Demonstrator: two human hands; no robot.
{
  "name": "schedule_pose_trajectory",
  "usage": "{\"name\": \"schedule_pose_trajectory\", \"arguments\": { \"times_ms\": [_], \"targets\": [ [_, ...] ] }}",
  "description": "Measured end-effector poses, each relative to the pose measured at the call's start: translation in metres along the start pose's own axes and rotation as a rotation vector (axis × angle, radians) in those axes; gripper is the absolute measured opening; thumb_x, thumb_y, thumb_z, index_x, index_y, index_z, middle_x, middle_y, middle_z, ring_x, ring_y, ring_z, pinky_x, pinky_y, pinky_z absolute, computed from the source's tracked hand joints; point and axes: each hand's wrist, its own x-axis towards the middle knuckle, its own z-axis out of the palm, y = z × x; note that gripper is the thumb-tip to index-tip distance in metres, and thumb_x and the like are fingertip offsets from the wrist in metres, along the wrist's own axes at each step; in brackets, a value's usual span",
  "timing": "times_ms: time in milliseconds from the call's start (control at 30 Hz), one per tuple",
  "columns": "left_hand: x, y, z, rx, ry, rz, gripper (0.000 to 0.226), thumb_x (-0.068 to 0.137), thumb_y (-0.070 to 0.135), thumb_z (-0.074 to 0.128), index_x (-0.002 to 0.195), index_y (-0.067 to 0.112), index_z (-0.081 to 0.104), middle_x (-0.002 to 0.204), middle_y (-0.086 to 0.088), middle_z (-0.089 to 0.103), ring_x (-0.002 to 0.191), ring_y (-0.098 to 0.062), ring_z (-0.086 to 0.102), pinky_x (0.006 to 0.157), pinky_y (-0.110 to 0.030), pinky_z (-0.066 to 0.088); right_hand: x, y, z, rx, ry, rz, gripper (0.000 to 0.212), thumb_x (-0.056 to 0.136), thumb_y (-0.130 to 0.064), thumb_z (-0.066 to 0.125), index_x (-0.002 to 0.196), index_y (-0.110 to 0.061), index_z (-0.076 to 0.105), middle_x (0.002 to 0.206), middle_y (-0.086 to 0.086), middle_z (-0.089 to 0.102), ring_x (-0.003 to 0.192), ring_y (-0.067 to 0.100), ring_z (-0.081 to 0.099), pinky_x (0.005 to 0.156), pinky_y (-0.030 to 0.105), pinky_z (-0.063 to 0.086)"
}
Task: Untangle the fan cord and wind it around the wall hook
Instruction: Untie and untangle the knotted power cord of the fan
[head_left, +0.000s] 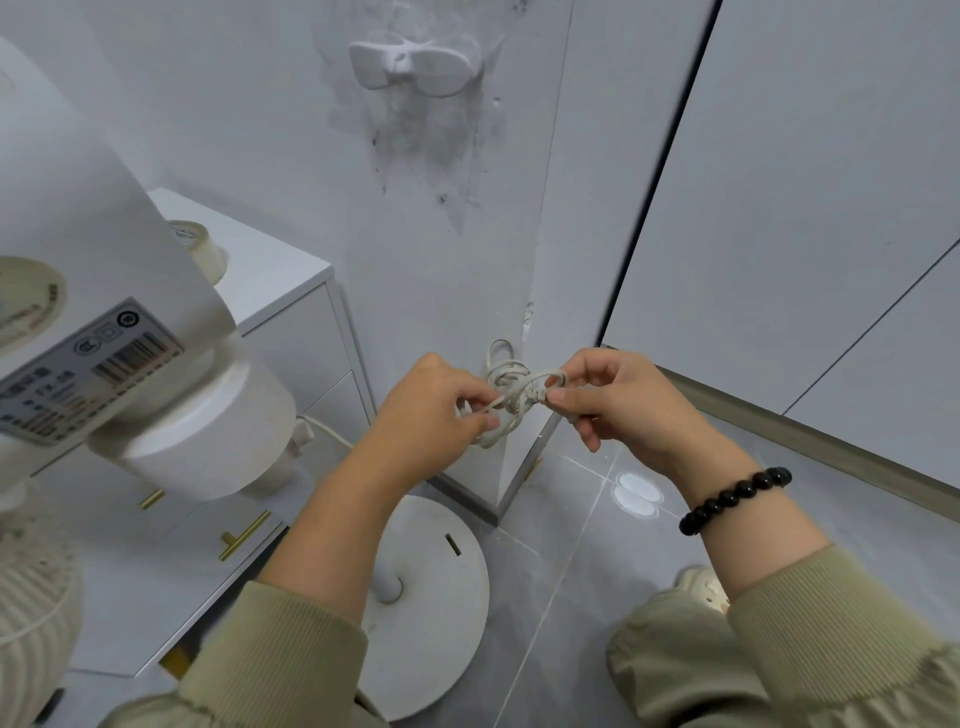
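While both hands meet a little below the middle of the frame, the fan cord (511, 397) sits between them as a tight pale knot with several loops. The left hand (431, 410) has its fingers curled around a strand at the left side of the knot. The right hand (618, 400) pinches a loop at the right side between thumb and forefinger, and its other fingers are bent loosely below. One small loop stands up above the knot, in front of the wall corner.

The wall hook (415, 65) is at the top centre of the frame, white, fixed on the grey wall with dark smudges under it, well apart from the cord.

At the left of the frame is the fan's motor housing (197, 431), with a grey barcode label (88, 374) on it. The round fan base (431, 597) lies on the floor at the bottom centre, partly under the left forearm. Behind the fan stands a white drawer cabinet (291, 322) with gold handles, and a roll of tape (200, 249) is on its top. A black bead bracelet (732, 499) is on the right wrist.
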Motion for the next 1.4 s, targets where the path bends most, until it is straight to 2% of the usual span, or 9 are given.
{"name": "schedule_pose_trajectory", "arguments": {
  "times_ms": [233, 367, 467, 567, 700, 833, 1067, 1267, 1400],
  "targets": [
    [0.002, 0.005, 0.0, -0.309, 0.203, -0.091, 0.012, 0.084, 0.016, 0.066, 0.077, 0.013, 0.075, 0.056, 0.006, 0.054, 0.051, -0.004, 0.044, 0.051, -0.011, 0.033, -0.001, -0.006, -0.008, -0.123, 0.004, -0.144, 0.011, 0.079, 0.004, 0.069, 0.086, -0.002, 0.064, 0.086, 0.007, 0.067, 0.044, 0.017, 0.05, 0.05, 0.028, 0.046],
    [0.0, 0.011, 0.005, -0.348, 0.269, -0.093, 0.014, 0.085, 0.012, 0.064, 0.075, 0.015, 0.073, 0.049, 0.008, 0.046, 0.047, -0.006, 0.038, 0.048, -0.011, 0.032, -0.001, -0.006, -0.01, -0.283, -0.002, -0.206, 0.016, 0.079, 0.005, 0.067, 0.092, -0.004, 0.065, 0.076, -0.009, 0.068, 0.051, 0.014, 0.058, 0.065, 0.037, 0.05],
    [0.001, 0.01, 0.004, -0.391, 0.236, -0.106, 0.016, 0.084, 0.011, 0.066, 0.069, 0.016, 0.072, 0.047, 0.007, 0.044, 0.047, -0.005, 0.038, 0.047, -0.01, 0.032, 0.0, -0.004, -0.008, -0.294, -0.04, -0.151, 0.02, 0.084, 0.009, 0.048, 0.089, -0.007, 0.06, 0.069, -0.016, 0.066, 0.064, 0.018, 0.065, 0.082, 0.048, 0.051],
    [0.002, 0.009, 0.001, -0.415, 0.178, -0.134, 0.022, 0.08, 0.011, 0.07, 0.061, 0.02, 0.069, 0.045, 0.007, 0.045, 0.047, -0.008, 0.041, 0.046, -0.01, 0.034, 0.001, -0.004, -0.002, -0.082, -0.113, 0.044, 0.021, 0.091, -0.015, 0.04, 0.083, -0.015, 0.059, 0.086, -0.001, 0.069, 0.081, 0.022, 0.062, 0.096, 0.05, 0.046],
    [0.002, 0.013, 0.002, -0.367, 0.12, -0.131, 0.024, 0.079, 0.013, 0.072, 0.058, 0.026, 0.067, 0.048, 0.006, 0.049, 0.049, -0.009, 0.044, 0.048, -0.012, 0.037, 0.004, 0.001, 0.006, -0.069, -0.025, 0.145, 0.049, 0.089, -0.059, 0.041, 0.083, -0.015, 0.062, 0.101, 0.007, 0.069, 0.089, 0.02, 0.063, 0.091, 0.046, 0.053],
    [0.001, 0.014, 0.004, -0.349, 0.119, -0.102, 0.023, 0.078, 0.012, 0.072, 0.059, 0.024, 0.067, 0.049, 0.006, 0.051, 0.048, -0.007, 0.042, 0.047, -0.008, 0.035, 0.005, 0.004, 0.007, -0.171, -0.009, 0.155, 0.039, 0.086, -0.04, 0.061, 0.089, -0.002, 0.066, 0.092, 0.014, 0.071, 0.085, 0.017, 0.064, 0.085, 0.042, 0.054],
    [0.001, 0.011, 0.002, -0.321, 0.132, -0.108, 0.013, 0.079, 0.014, 0.072, 0.068, 0.019, 0.072, 0.051, 0.004, 0.053, 0.05, -0.009, 0.043, 0.047, -0.012, 0.034, 0.004, 0.007, 0.003, -0.045, -0.207, 0.208, 0.012, 0.086, -0.009, 0.063, 0.092, -0.014, 0.071, 0.089, 0.005, 0.067, 0.087, 0.016, 0.059, 0.084, 0.038, 0.049],
    [0.002, 0.01, 0.003, -0.315, 0.199, -0.068, 0.011, 0.081, 0.012, 0.069, 0.07, 0.01, 0.072, 0.053, -0.001, 0.053, 0.047, -0.004, 0.042, 0.046, -0.008, 0.033, 0.004, 0.006, 0.013, 0.181, -0.071, 0.191, 0.014, 0.082, -0.013, 0.068, 0.068, -0.013, 0.068, 0.066, 0.003, 0.063, 0.065, 0.017, 0.053, 0.08, 0.037, 0.049],
    [0.004, 0.011, 0.008, -0.36, 0.29, -0.081, 0.019, 0.085, 0.008, 0.062, 0.067, 0.011, 0.066, 0.052, 0.003, 0.053, 0.048, 0.0, 0.046, 0.049, -0.007, 0.035, 0.006, 0.003, 0.016, 0.312, 0.01, 0.19, 0.015, 0.086, -0.007, 0.062, 0.072, -0.009, 0.065, 0.075, 0.01, 0.059, 0.072, 0.018, 0.054, 0.081, 0.041, 0.054]
  ]
}}
